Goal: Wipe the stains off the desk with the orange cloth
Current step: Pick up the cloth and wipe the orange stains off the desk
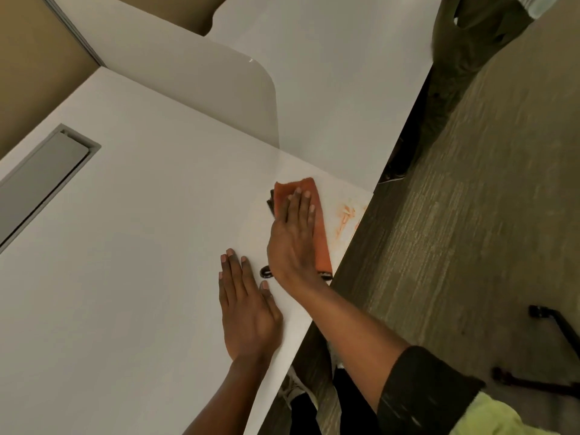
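The orange cloth [317, 215] lies folded near the right edge of the white desk [141, 246]. My right hand [293, 237] presses flat on top of it, fingers straight and together, covering its left half. Orange smears [348, 218] mark the desk just right of the cloth, by the edge. Dark stains show at the cloth's left side [270, 200] and beside my right wrist [266, 272]. My left hand [248, 309] rests flat on the desk, palm down, fingers slightly spread, holding nothing, just below and left of the right hand.
A grey cable-tray lid [40, 180] is set into the desk at the left. A white rounded divider panel [194, 89] stands behind the cloth. Carpeted floor [470, 215] lies right of the desk edge, with dark chair legs [552, 334] at the lower right.
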The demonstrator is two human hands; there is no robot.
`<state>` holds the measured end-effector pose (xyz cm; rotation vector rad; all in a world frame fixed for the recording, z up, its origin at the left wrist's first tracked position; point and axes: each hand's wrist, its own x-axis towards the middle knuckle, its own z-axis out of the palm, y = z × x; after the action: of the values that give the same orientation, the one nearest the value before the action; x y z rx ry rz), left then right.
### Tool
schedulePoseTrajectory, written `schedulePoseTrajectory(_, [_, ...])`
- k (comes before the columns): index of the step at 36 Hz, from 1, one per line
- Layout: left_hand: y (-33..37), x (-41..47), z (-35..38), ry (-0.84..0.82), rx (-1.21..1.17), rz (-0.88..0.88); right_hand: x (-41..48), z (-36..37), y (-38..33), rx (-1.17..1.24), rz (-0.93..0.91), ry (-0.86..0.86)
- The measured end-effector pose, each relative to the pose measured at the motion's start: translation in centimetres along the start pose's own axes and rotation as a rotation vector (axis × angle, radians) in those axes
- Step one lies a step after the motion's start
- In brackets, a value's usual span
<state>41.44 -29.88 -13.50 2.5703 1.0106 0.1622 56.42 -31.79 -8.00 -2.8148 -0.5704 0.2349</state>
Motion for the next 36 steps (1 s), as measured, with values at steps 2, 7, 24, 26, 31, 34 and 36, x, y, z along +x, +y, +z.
schedulePoseTrajectory(2, [0.0, 0.0, 0.0, -0.002, -0.004, 0.010, 0.9, -0.4, 0.3, -0.021, -0.016, -0.015])
schedulePoseTrajectory(7, [-0.1, -0.2, -0.2, -0.014, -0.018, 0.028, 6.7, -2.6, 2.0, -0.030, 0.055, -0.007])
schedulePoseTrajectory(24, [0.4, -0.2, -0.9, -0.030, -0.023, 0.035, -1.1, -1.9, 5.5, 0.015, -0.089, -0.038])
schedulePoseTrajectory(26, [0.5, -0.3, -1.0, -0.032, -0.021, 0.033, 0.9, -2.2, 4.8, 0.001, -0.065, -0.020])
schedulePoseTrajectory(31, [0.5, -0.3, -1.1, -0.029, -0.035, 0.032, -0.9, -1.3, 4.9, 0.074, -0.284, -0.033])
schedulePoseTrajectory(34, [0.4, -0.3, -1.0, -0.027, -0.040, 0.025, -4.3, -1.0, 7.3, 0.098, -0.480, -0.075])
schedulePoseTrajectory(36, [0.5, -0.3, -0.9, -0.022, -0.035, 0.025, -6.0, -1.0, 8.9, 0.083, -0.535, -0.092])
